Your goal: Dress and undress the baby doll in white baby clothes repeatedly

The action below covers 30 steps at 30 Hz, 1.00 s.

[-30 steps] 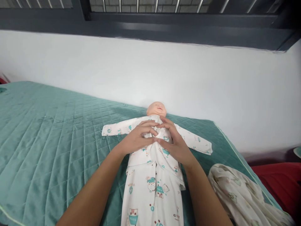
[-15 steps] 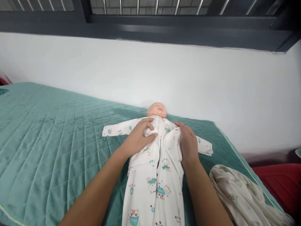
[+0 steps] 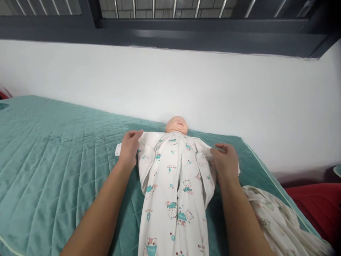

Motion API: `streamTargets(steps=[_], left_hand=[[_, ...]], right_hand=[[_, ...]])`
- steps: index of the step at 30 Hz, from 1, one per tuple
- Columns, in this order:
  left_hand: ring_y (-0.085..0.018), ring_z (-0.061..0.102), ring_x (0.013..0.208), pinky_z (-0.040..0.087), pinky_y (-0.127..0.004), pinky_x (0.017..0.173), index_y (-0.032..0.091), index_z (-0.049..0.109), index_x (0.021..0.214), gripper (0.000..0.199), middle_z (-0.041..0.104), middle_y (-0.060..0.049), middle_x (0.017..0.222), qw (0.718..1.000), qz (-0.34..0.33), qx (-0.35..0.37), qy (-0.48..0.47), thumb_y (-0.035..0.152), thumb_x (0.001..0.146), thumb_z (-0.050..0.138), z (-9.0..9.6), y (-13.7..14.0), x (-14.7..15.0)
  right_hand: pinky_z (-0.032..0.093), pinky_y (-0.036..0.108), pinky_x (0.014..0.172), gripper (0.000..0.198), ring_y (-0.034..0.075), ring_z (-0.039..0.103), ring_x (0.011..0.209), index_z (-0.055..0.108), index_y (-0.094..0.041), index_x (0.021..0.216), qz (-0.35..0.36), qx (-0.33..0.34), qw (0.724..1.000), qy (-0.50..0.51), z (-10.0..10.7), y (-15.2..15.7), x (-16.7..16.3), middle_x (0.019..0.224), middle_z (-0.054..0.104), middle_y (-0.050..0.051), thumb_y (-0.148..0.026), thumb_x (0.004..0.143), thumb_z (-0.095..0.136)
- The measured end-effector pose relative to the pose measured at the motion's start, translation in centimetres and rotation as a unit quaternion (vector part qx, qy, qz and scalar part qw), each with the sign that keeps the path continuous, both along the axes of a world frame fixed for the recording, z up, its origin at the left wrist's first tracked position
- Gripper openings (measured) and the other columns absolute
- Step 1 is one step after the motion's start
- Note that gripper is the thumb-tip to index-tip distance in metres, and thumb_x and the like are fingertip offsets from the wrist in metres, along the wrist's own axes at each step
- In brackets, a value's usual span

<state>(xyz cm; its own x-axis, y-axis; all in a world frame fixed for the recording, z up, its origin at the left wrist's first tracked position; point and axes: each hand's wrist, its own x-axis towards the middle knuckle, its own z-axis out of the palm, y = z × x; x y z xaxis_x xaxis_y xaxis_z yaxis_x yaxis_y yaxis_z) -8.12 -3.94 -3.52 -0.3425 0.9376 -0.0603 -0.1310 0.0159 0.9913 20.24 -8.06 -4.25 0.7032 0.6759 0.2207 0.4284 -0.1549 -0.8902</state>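
Bedding of quilted teal-green fabric (image 3: 80, 149) spreads from the left along a plain white wall (image 3: 106, 81). The left hand (image 3: 129, 147), fingers curled together, touches one opened front panel of a white, teal-printed jacket (image 3: 147, 156); whether it pinches the cloth cannot be told. Centrally, a bald pink doll (image 3: 176, 125) lies face up, head near the wall, in a long white animal-print garment (image 3: 172, 192). The right hand (image 3: 226, 161), fingers bent, is against the other panel, its hold unclear. Farther right lies a crumpled cream patterned cloth (image 3: 282, 220).
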Motion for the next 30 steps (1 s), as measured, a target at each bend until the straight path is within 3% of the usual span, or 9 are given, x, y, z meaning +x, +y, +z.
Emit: streamTargets(steps=[4,8,13,17,20,23,26,30], left_hand=[[-0.015,0.057,0.068,0.04,-0.025,0.061,0.02,0.06,0.107,0.043,0.063,-0.002,0.083,0.974,-0.08,-0.014,0.213,0.04,0.071,0.071,-0.5,-0.1,0.8],[-0.017,0.056,0.06,0.039,-0.028,0.06,0.024,0.063,0.107,0.032,0.063,0.001,0.072,0.928,-0.088,-0.029,0.362,0.025,0.074,0.062,-0.8,-0.1,0.7],[-0.02,0.063,0.079,0.044,-0.029,0.069,0.027,0.066,0.096,0.025,0.068,-0.001,0.089,0.893,0.042,0.006,0.448,0.015,0.079,0.053,-1.7,0.9,-1.2],[-0.025,0.061,0.098,0.047,-0.035,0.078,0.025,0.067,0.101,0.028,0.064,-0.007,0.108,0.842,0.073,0.056,0.531,0.012,0.084,0.048,-1.9,0.6,-1.2],[-0.028,0.055,0.113,0.045,-0.041,0.092,0.022,0.066,0.111,0.031,0.06,-0.01,0.119,0.81,0.042,0.136,0.568,0.014,0.087,0.047,-1.8,0.3,-0.2],[-0.028,0.047,0.125,0.039,-0.044,0.103,0.025,0.064,0.119,0.031,0.054,-0.008,0.135,0.788,-0.048,0.206,0.579,0.025,0.092,0.048,-2.2,0.5,0.7],[-0.027,0.048,0.126,0.034,-0.045,0.106,0.028,0.06,0.127,0.035,0.053,-0.007,0.139,0.779,-0.106,0.19,0.588,0.033,0.097,0.043,-2.8,1.1,1.1],[-0.025,0.055,0.115,0.032,-0.043,0.105,0.03,0.058,0.129,0.036,0.064,-0.006,0.121,0.774,-0.105,0.137,0.61,0.029,0.098,0.038,-3.1,1.6,1.2]], right_hand=[[0.046,0.037,0.085,0.043,0.024,0.059,0.095,0.061,-0.019,0.106,0.088,-0.033,0.994,-0.052,-0.1,0.1,-1.5,0.107,0.064,0.01,-0.043,0.07,0.064],[0.046,0.037,0.08,0.041,0.02,0.058,0.077,0.063,-0.019,0.108,0.149,-0.086,0.98,-0.105,0.0,0.1,-2.2,0.095,0.063,0.006,-0.041,0.073,0.059],[0.046,0.04,0.085,0.031,0.021,0.056,0.079,0.068,-0.018,0.098,0.087,-0.039,0.975,-0.199,-0.5,0.0,0.5,0.092,0.063,0.007,-0.028,0.074,0.052],[0.045,0.044,0.09,0.032,0.024,0.057,0.089,0.067,-0.017,0.098,0.041,0.015,0.962,-0.27,-0.4,-0.3,0.7,0.102,0.063,0.012,-0.019,0.075,0.045],[0.043,0.046,0.097,0.032,0.027,0.055,0.105,0.065,-0.018,0.104,0.113,0.053,0.943,-0.308,-0.1,-0.4,-1.0,0.109,0.063,0.012,-0.019,0.079,0.046],[0.039,0.044,0.105,0.04,0.025,0.048,0.122,0.061,-0.021,0.117,0.224,0.055,0.917,-0.326,0.0,-0.3,-2.5,0.128,0.059,0.01,-0.014,0.082,0.041],[0.036,0.045,0.109,0.051,0.025,0.043,0.129,0.057,-0.02,0.127,0.254,0.019,0.905,-0.342,-0.6,0.0,-2.7,0.138,0.054,0.01,-0.009,0.083,0.035],[0.034,0.048,0.109,0.049,0.027,0.045,0.129,0.057,-0.018,0.13,0.225,-0.047,0.891,-0.391,-1.6,0.4,-2.2,0.138,0.054,0.013,-0.013,0.09,0.031]])
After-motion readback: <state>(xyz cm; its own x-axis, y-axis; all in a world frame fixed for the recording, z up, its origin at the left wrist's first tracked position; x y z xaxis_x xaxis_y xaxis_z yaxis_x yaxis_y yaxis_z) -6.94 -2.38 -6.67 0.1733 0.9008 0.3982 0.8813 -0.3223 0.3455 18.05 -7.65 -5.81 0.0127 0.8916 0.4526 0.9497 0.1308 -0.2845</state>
